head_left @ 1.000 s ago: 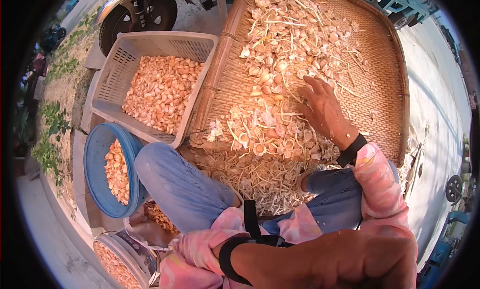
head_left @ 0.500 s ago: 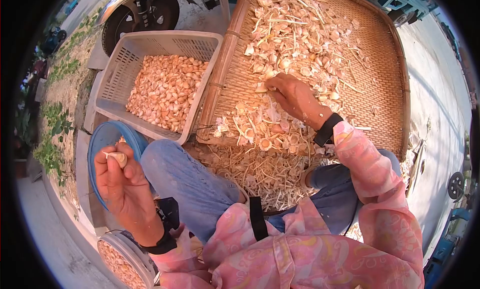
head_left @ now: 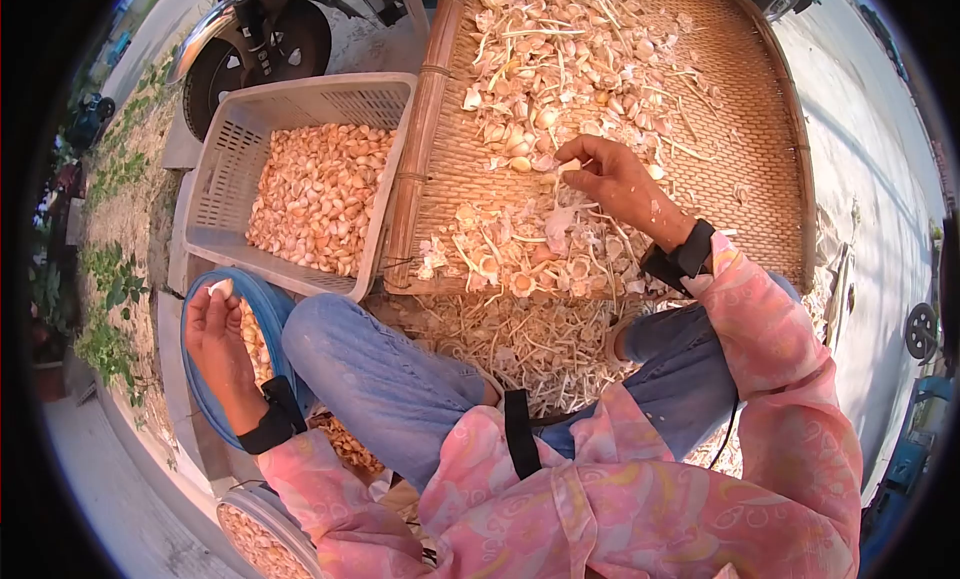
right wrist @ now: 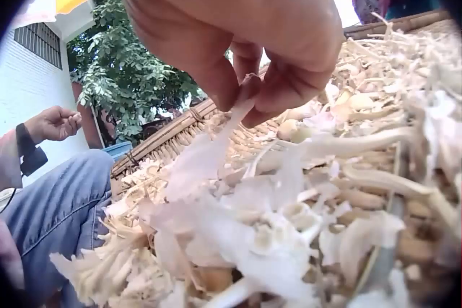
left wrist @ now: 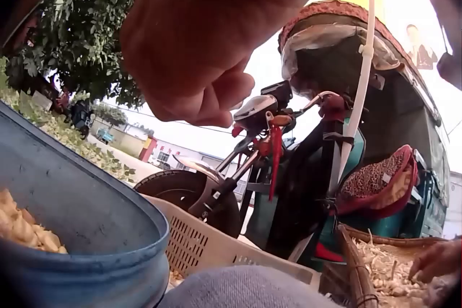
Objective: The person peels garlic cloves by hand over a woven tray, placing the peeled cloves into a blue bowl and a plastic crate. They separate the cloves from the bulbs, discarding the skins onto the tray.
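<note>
Left of the tray [head_left: 450, 159], our left hand [head_left: 222, 357] pinches 1 clove [head_left: 225, 288]; over the tray, our right hand [head_left: 627, 189] pinches flimsy skin [right wrist: 201, 162]. We judge the clove light, firm, slippery, best held by its sides.

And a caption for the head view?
Left hand near round blue tub, right hand over woven tan tray, each pinching pale garlic piece.

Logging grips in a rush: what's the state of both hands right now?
Left hand: closed, pinching a garlic clove.
Right hand: closed, pinching papery skin; whether a clove too, can't tell.
</note>
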The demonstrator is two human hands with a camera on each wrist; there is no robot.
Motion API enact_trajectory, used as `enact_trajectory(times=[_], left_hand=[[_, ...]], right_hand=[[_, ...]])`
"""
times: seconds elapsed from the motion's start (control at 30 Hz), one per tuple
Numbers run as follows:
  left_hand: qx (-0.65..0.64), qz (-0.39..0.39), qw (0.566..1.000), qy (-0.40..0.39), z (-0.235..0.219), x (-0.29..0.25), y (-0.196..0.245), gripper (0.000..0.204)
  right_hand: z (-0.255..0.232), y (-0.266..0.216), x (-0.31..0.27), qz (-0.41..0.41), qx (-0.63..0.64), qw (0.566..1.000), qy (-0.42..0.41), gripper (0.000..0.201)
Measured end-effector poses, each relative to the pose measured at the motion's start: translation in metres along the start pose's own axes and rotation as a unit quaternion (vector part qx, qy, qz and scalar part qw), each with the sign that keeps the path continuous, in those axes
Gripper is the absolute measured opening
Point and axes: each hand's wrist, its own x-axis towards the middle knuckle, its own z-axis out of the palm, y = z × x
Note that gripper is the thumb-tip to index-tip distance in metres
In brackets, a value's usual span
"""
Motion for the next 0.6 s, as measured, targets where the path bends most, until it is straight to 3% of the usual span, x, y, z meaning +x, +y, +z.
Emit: enact_trajectory(times=[0.07,0.13,0.23,0.37,0.5,0.53,0.6], left_hand=[[0.139,0.081,0.986,-0.041,0.061,0.012,0.001,0.03],[0.193,0.142,0.96,-0.147,0.13,0.002,0.006,0.03],[0.202,0.21,0.896,-0.335,0.24,-0.056,0.006,0.025],[0.318,0.336,0.805,-0.372,0.313,-0.074,-0.042,0.027],[0.395,0.328,0.771,-0.376,0.33,-0.075,-0.052,0.021],[0.415,0.339,0.756,-0.376,0.329,-0.071,-0.051,0.011],[0.273,0.082,0.879,-0.382,0.322,-0.07,-0.045,0.01]], right_hand=[[0.0,0.013,-0.006,-0.028,0.046,0.998,0.04,0.027],[-0.001,0.013,-0.011,-0.047,0.048,0.994,0.081,0.028],[0.007,0.008,-0.017,-0.095,0.012,0.993,0.066,0.033],[-0.001,0.005,-0.023,-0.097,0.005,0.992,0.082,0.033],[-0.009,0.002,-0.029,-0.061,0.025,0.996,0.057,0.023],[-0.008,0.006,-0.029,-0.04,0.074,0.994,0.07,0.02],[-0.007,0.013,-0.023,-0.002,0.169,0.981,0.093,0.015]])
